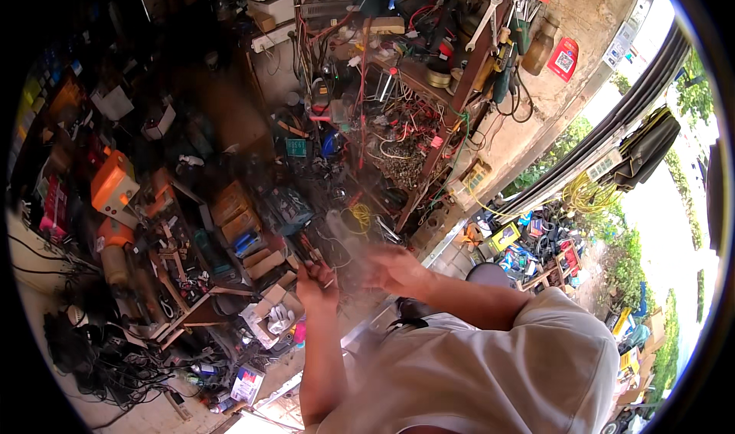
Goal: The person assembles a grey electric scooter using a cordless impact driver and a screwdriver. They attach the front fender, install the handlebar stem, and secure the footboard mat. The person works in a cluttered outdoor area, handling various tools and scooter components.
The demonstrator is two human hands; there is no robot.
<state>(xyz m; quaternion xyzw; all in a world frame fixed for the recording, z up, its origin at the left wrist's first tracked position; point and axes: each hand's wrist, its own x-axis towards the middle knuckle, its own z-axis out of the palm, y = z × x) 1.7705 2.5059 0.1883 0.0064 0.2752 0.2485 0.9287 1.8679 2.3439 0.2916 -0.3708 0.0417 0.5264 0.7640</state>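
Observation:
In the lower middle, my left hand (316, 283) is closed, fingers curled inward. A slim dark tool with some red on it (304, 245) sticks up from its fingers; its exact kind is too small to make out. To the right of it, my right hand (398, 271) reaches in from the right, smeared by motion. Whether it holds anything does not show. A pale blurred patch lies just above the gap between the hands. Beyond them is a coil of thin yellow wire (360, 218), and a dark teal boxy machine (288, 209) stands to the upper left.
A cardboard box with white gloves (280, 319) sits left of my left forearm. Farther left are an orange and white machine (115, 181) and tangled black cables (99, 361). Wrenches (487, 20) hang at the upper right, above a bin of small metal parts (406, 162).

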